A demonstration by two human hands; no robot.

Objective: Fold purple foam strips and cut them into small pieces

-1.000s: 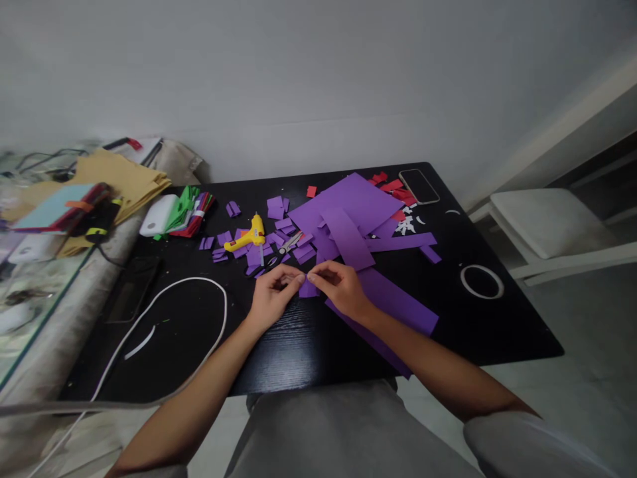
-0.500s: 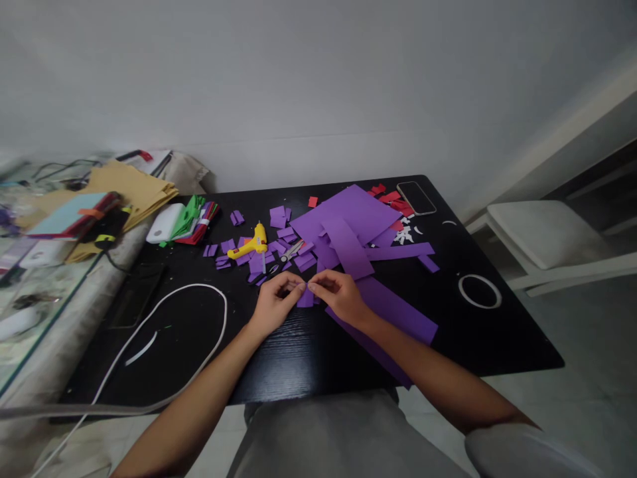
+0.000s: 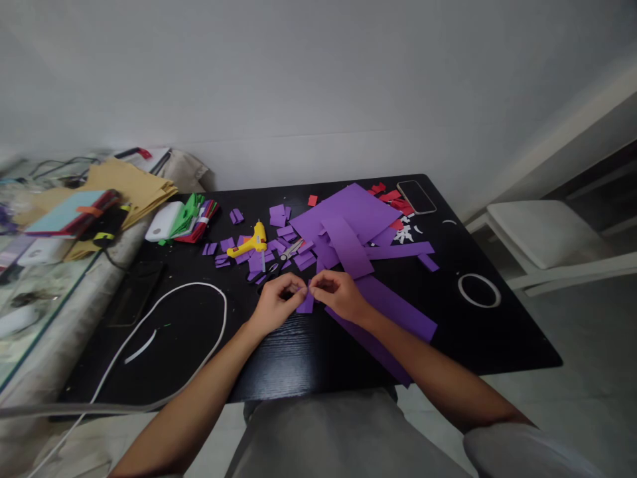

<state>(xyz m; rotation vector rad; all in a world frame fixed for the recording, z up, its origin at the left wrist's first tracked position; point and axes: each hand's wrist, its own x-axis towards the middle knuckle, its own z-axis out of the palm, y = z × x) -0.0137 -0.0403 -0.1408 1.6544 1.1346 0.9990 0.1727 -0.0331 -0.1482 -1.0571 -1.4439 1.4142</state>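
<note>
My left hand [image 3: 279, 302] and my right hand [image 3: 338, 297] meet at the fingertips over the black table. Both are pinched on a small purple paper piece [image 3: 305, 304], whose upper edge is partly hidden by the fingers. Just beyond my left hand lie scissors [image 3: 291, 251] with dark handles, among many cut purple paper pieces [image 3: 305, 261]. A yellow glue gun [image 3: 249, 242] rests on those scraps. Under my right forearm spreads a large purple sheet [image 3: 398, 309], and a purple strip [image 3: 347, 247] lies beyond my right hand.
A white cable [image 3: 225, 312] loops over the table's left side. Stacked coloured sheets [image 3: 192, 219] sit at the back left. At the back right are a phone [image 3: 417, 198], red scraps [image 3: 391, 196] and white scraps [image 3: 404, 232]. A white ring [image 3: 479, 291] lies at right, near a chair [image 3: 542, 232].
The small purple piece between my fingers has tilted, and more of it shows below my left fingertips. Both hands stay in nearly the same place.
</note>
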